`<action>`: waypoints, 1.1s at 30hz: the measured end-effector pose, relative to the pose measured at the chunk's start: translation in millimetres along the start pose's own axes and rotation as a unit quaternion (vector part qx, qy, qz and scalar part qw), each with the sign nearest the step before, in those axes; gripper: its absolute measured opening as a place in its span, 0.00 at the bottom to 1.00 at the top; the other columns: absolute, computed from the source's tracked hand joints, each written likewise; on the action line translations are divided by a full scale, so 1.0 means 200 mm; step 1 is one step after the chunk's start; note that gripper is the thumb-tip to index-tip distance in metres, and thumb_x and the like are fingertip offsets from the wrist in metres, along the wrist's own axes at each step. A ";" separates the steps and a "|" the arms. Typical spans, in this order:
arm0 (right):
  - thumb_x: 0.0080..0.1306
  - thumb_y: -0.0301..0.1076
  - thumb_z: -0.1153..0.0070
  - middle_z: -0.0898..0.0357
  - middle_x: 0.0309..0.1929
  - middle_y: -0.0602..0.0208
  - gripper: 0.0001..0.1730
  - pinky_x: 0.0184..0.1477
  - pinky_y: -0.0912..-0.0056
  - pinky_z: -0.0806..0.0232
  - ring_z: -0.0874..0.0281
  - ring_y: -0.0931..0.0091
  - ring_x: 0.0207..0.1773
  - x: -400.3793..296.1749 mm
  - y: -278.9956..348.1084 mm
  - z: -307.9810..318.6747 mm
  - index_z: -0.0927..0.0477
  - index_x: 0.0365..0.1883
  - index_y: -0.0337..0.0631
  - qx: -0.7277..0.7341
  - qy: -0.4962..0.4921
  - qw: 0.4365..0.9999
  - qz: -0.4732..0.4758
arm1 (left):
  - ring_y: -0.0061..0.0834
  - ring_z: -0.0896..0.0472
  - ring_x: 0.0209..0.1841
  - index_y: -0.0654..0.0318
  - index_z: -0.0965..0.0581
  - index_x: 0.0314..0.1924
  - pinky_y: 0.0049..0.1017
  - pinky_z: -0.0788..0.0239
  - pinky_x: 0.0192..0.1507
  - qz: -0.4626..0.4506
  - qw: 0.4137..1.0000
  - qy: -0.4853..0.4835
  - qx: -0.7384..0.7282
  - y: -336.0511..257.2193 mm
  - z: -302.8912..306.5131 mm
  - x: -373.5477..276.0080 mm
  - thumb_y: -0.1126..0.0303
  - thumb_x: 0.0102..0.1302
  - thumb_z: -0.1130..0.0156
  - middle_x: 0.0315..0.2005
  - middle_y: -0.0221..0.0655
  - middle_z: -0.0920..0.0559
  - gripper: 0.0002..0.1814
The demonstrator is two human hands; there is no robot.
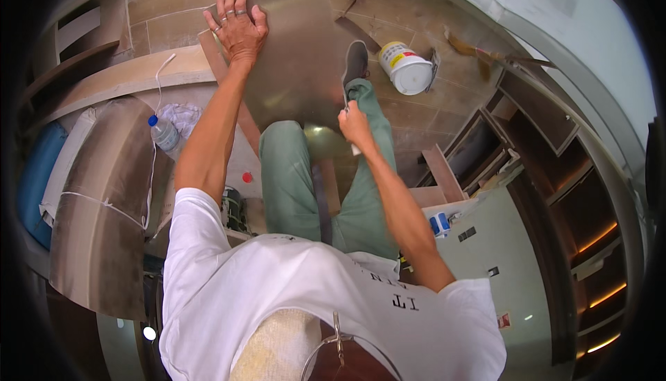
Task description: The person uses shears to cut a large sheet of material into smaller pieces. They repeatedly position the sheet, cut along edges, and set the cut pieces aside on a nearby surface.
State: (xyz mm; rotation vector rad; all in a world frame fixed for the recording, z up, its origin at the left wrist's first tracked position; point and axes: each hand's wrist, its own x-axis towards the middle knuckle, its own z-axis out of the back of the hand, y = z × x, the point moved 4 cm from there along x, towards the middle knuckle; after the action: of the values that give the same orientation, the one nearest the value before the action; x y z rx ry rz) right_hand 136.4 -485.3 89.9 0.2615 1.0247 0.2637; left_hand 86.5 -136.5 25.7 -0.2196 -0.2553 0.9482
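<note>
A glossy brown sheet point(291, 42), apparently laminate or film, lies before me across a board and the floor. My left hand point(237, 32) rests palm down on its upper left edge, fingers spread, with rings on some of them. Near the sheet's right edge, beside my right shin, my right hand point(355, 125) grips a slim hand tool point(356, 149). A pale end sticks out below the fist and a thin part above; its exact kind is unclear. My right shoe point(356, 59) is at the sheet's right edge. A pinkish-brown wooden strip point(248, 126) runs along the left side.
A white plastic bucket point(411, 71) lies tipped on the tiled floor, a broom point(484, 55) beyond it. To my left are a water bottle point(165, 134), a red cap point(247, 177) and a rolled sheet point(99, 193) tied with white cord. Shelving point(588, 204) lines the right.
</note>
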 end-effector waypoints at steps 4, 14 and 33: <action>0.70 0.37 0.53 0.22 0.30 0.39 0.12 0.38 0.44 0.34 0.24 0.42 0.38 -0.09 0.02 0.09 0.33 0.41 0.36 0.047 0.030 0.998 -0.030 | 0.33 0.42 0.74 0.44 0.31 0.65 0.55 0.65 0.75 -0.002 1.000 -0.005 0.005 -0.01 0.00 0.04 0.57 0.63 0.46 0.67 0.25 0.32 0.29; 0.69 0.36 0.51 0.22 0.38 0.34 0.14 0.44 0.42 0.33 0.24 0.41 0.43 -0.26 -0.11 0.03 0.32 0.44 0.33 0.020 0.044 0.998 -0.036 | 0.32 0.41 0.73 0.43 0.31 0.64 0.55 0.63 0.74 -0.010 0.999 -0.031 -0.010 -0.02 0.01 -0.01 0.56 0.64 0.45 0.66 0.24 0.31 0.27; 0.69 0.35 0.53 0.21 0.31 0.40 0.12 0.40 0.42 0.32 0.23 0.42 0.37 -0.45 -0.31 -0.05 0.31 0.42 0.33 0.021 0.028 0.999 -0.007 | 0.41 0.43 0.74 0.58 0.33 0.66 0.51 0.61 0.75 -0.015 0.999 -0.011 0.038 -0.09 0.07 -0.01 0.64 0.66 0.49 0.68 0.40 0.33 0.27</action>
State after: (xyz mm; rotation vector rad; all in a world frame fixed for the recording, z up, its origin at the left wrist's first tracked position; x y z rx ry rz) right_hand 88.9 -572.0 137.2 0.2865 1.0887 0.2372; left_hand 94.0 -146.9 44.7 -0.1358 -0.2423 0.9291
